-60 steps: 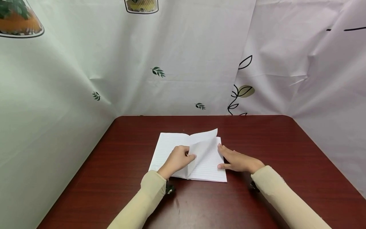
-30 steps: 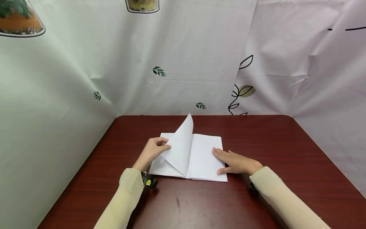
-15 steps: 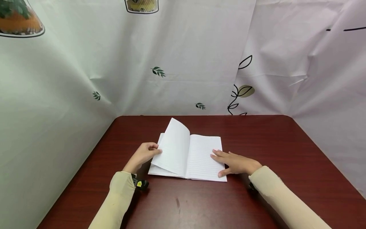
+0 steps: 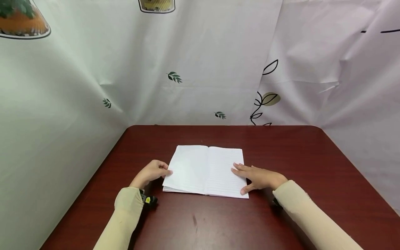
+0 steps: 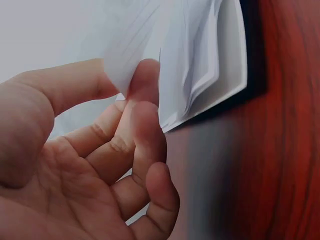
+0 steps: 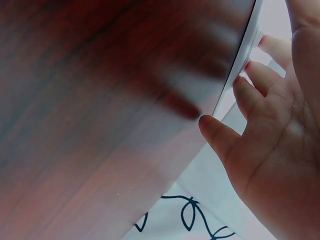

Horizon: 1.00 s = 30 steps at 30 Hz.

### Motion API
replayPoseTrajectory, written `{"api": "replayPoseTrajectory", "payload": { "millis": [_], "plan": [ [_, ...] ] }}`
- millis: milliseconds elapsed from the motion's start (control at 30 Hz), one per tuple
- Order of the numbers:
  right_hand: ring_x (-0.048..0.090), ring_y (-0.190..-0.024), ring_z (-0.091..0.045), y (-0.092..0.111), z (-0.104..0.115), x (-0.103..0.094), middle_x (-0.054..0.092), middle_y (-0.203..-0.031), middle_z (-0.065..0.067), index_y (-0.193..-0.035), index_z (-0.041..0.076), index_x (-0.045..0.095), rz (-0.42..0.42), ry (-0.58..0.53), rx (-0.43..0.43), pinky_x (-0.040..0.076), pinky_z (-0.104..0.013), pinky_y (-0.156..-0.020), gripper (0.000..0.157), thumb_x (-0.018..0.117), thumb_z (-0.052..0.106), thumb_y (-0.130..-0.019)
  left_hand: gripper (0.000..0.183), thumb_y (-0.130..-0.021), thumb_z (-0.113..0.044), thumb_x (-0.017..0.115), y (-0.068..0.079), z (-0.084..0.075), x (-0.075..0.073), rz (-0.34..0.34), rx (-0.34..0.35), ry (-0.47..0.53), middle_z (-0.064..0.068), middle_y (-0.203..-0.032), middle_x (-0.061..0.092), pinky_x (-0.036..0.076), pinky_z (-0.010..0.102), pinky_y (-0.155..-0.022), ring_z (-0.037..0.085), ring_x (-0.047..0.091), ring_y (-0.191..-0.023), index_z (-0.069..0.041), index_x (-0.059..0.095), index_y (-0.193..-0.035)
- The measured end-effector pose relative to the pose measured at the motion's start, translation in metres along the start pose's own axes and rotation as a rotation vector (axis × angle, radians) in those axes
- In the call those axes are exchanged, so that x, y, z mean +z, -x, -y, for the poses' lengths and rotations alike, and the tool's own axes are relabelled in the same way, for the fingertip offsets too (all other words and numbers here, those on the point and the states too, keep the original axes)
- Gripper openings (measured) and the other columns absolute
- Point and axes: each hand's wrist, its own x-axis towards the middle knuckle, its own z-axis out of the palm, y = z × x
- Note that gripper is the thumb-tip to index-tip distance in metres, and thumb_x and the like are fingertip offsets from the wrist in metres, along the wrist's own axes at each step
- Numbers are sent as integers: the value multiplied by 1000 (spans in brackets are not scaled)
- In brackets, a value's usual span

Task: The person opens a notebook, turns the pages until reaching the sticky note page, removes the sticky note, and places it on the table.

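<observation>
An open notebook point(image 4: 223, 173) with white ruled pages lies in the middle of the table. At its left edge my left hand point(image 4: 152, 172) pinches a page point(image 4: 187, 166) between thumb and index finger; the page now lies almost flat over the left side. In the left wrist view the thumb and index finger of the left hand point(image 5: 100, 145) meet at the page's corner, with more sheets and the cover below. Spread flat, my right hand point(image 4: 257, 177) rests its fingertips on the right page near the outer edge. The right wrist view shows the right hand point(image 6: 270, 120) along the notebook's edge.
The dark red wooden table point(image 4: 200, 225) has rounded far corners. White fabric with leaf prints point(image 4: 200, 69) hangs behind it and at both sides. A black wrist camera point(image 4: 149, 200) is strapped to the left wrist.
My left hand has carried the page from right to left across the spine and lowered it onto the left side. The right hand has stayed at the right page, its fingers slightly farther in.
</observation>
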Motion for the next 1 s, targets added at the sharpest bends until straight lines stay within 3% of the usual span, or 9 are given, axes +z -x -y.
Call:
{"api": "replayPoseTrajectory", "payload": {
  "millis": [300,567,1000],
  "plan": [
    [17,-146,-36,0,1,-2,18,-160,-15,-150,9,30,11,4,-6,18,-57,-114,90,73,41,-78,12,-82,-12,70,1,2,1,11,-34,-29,2,-67,55,37,28,-57,15,47,-62,-1,65,-80],
    [17,-147,-34,0,1,-3,18,-160,-12,-151,12,30,8,15,14,18,-55,-115,91,73,42,-78,12,-81,-10,71,-1,2,2,11,-22,-79,3,-68,58,40,28,-58,15,51,-63,2,69,-84],
    [19,-146,-36,1,-2,0,21,-158,-17,-150,7,32,-21,16,-25,18,-61,-112,90,73,41,-78,13,-82,-12,71,-3,2,6,14,-69,-95,5,-75,60,41,28,-59,17,52,-66,0,69,-87]
  ]
}}
